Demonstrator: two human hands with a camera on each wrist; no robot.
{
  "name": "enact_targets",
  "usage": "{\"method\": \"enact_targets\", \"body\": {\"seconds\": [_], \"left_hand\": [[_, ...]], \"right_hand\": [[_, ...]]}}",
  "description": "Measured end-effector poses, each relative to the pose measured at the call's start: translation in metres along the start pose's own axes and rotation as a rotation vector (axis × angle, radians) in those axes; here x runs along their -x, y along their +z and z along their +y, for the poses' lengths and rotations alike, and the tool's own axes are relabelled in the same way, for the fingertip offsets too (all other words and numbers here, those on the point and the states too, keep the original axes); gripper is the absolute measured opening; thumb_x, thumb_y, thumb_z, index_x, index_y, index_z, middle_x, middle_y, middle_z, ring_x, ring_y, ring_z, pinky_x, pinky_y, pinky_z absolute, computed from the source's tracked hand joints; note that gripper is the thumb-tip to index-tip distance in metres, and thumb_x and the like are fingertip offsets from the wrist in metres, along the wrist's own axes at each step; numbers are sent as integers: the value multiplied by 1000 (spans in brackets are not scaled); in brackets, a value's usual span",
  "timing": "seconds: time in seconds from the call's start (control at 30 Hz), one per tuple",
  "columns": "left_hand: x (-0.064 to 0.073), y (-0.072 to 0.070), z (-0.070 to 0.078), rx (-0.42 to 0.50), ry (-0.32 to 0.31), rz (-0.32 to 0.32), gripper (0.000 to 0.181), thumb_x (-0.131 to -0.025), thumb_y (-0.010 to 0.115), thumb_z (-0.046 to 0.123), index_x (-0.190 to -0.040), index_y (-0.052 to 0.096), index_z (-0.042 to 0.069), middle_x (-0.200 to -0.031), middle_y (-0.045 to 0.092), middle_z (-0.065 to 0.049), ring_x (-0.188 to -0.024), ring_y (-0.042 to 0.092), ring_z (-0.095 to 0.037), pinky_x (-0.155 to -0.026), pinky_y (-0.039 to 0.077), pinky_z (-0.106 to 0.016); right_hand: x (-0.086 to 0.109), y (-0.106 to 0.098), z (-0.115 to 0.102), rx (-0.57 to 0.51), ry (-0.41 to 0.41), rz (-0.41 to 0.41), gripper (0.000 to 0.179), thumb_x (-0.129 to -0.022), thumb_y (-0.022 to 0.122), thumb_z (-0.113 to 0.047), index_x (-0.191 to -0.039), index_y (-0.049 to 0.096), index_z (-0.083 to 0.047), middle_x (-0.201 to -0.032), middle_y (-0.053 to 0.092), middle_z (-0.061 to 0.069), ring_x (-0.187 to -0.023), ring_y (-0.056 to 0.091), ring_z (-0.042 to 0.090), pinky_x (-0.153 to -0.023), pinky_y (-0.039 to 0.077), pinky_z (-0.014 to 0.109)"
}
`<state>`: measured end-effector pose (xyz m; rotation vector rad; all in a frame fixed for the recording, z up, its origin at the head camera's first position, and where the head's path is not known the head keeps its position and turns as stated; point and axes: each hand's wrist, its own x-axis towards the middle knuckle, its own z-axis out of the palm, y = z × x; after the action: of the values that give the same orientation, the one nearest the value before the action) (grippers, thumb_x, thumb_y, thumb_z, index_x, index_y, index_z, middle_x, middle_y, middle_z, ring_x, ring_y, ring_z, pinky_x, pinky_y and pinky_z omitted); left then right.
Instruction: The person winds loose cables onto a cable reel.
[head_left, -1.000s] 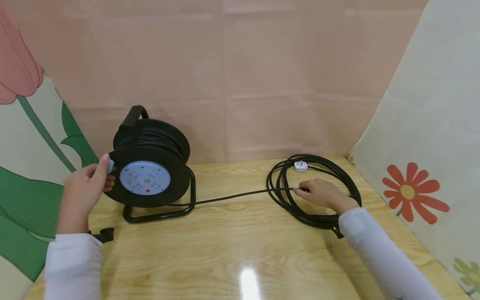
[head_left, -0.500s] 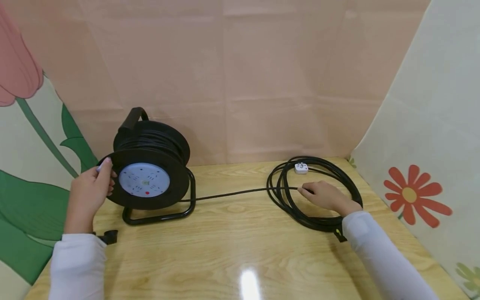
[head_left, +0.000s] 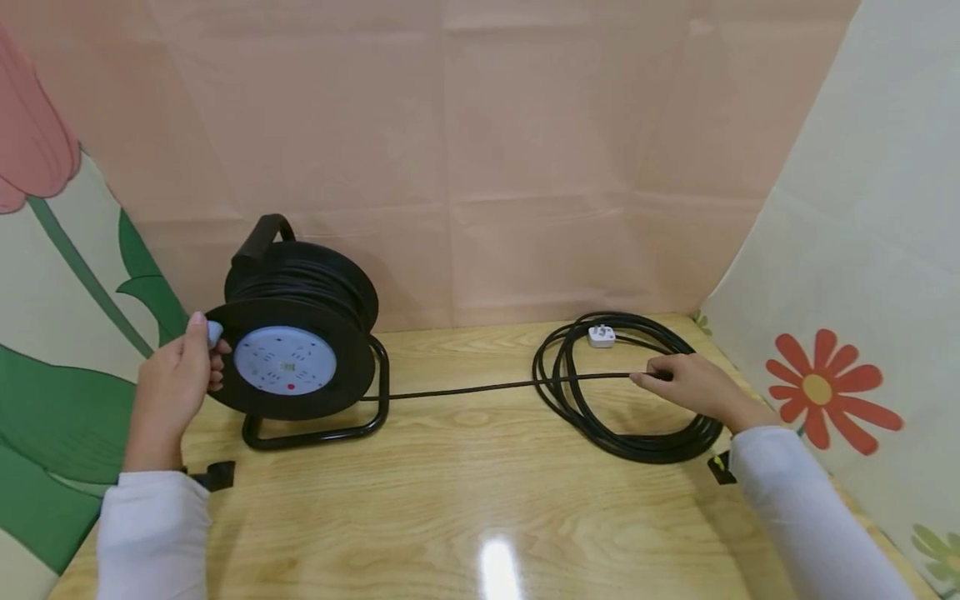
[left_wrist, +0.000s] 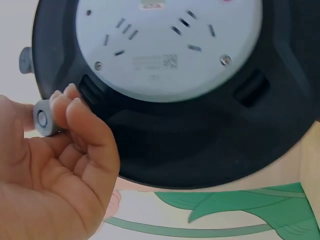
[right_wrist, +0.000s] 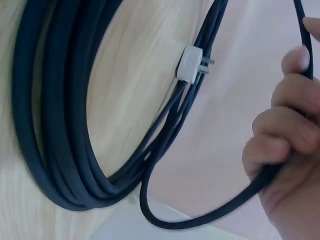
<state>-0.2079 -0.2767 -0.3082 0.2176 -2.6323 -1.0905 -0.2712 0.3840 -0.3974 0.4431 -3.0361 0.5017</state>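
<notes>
A black cable reel (head_left: 300, 406) with a pale blue socket panel (head_left: 285, 360) stands on its tubular frame at the left in the head view. My left hand (head_left: 172, 383) pinches the small grey knob (left_wrist: 44, 119) at the reel's rim, thumb on one side and fingers on the other. From the reel's lower right, black cable (head_left: 465, 389) runs nearly straight across the table to my right hand (head_left: 693, 383). That hand's fingers curl round the cable, above a loose cable coil (head_left: 645, 452). In the right wrist view, cable hangs from the fist in a loop down to the coil.
A white three-pin plug (head_left: 602, 336) lies on the far side of the coil. Wood-grain table (head_left: 450, 500) spreads below both arms. A pink backdrop (head_left: 525, 167) rises behind, with flower-printed sheets (head_left: 862, 208) at the sides. The reel's carrying handle (head_left: 258, 242) sticks up at the back.
My right hand has moved to the right over the coil, and the taut stretch of cable now reaches farther right. The left hand stays at the reel's knob with only a slight shift.
</notes>
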Motion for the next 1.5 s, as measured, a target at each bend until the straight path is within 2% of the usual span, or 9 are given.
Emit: {"method": "enact_targets", "body": {"seconds": [0.13,0.23,0.43,0.6,0.77,0.97,1.07,1.37,1.5], "left_hand": [[2,-1,12,-4,-3,-31,81,-104,10,59,-107,63,-2,-88,62,-15,-75,60,-23,-69,43,-38],[2,1,21,-26,25,-25,78,-105,11,56,-106,65,-1,-88,64,-14,-76,59,-25,-69,43,-38],[4,7,34,-64,94,6,71,-107,13,48,-106,65,1,-88,66,-14,-79,59,-28,-72,41,-39],[5,12,40,-53,103,2,70,-107,11,47,-103,63,0,-87,66,-15,-79,60,-30,-72,42,-40],[4,18,46,-2,131,-42,72,-107,10,48,-99,61,-1,-85,64,-14,-74,60,-27,-73,45,-40],[5,28,53,26,168,-104,72,-107,9,50,-99,59,-1,-84,63,-13,-71,59,-26,-70,47,-39],[5,34,57,32,180,-133,72,-107,9,51,-100,59,0,-83,62,-11,-71,59,-25,-71,47,-40],[10,52,65,58,186,-186,72,-107,9,52,-99,59,0,-82,62,-10,-70,60,-22,-73,50,-39],[13,62,69,53,204,-201,68,-108,11,50,-100,58,1,-80,61,-9,-68,59,-22,-69,50,-37]], "right_hand": [[-2,-4,0,-8,-49,3,38,-100,58,-47,-73,55,-21,-59,41,-4,-51,37,13,-55,35,32],[-6,-3,-2,40,-50,28,43,-98,57,-54,-71,56,-22,-57,41,-5,-51,37,13,-54,34,31],[-14,0,-9,244,19,182,57,-92,48,-74,-72,67,-23,-51,46,-6,-45,42,16,-43,32,33],[-17,0,-12,280,32,191,61,-93,44,-75,-67,60,-21,-51,44,-4,-46,43,18,-43,30,33],[-18,-10,-18,274,-58,204,50,-96,50,-65,-72,55,-22,-54,41,-5,-48,39,15,-47,30,32],[-24,-29,-40,236,-286,405,40,-93,70,-45,-68,47,-23,-58,39,-9,-48,36,11,-50,30,31],[-29,-34,-52,255,-358,463,39,-91,74,-41,-70,46,-24,-59,38,-10,-47,35,9,-48,30,31],[-37,-27,-72,313,-290,516,53,-87,71,-58,-58,41,-26,-49,32,-12,-42,28,8,-41,20,29],[-37,-22,-77,299,-272,467,51,-88,71,-56,-60,43,-25,-50,35,-11,-42,30,9,-40,20,29]]}}
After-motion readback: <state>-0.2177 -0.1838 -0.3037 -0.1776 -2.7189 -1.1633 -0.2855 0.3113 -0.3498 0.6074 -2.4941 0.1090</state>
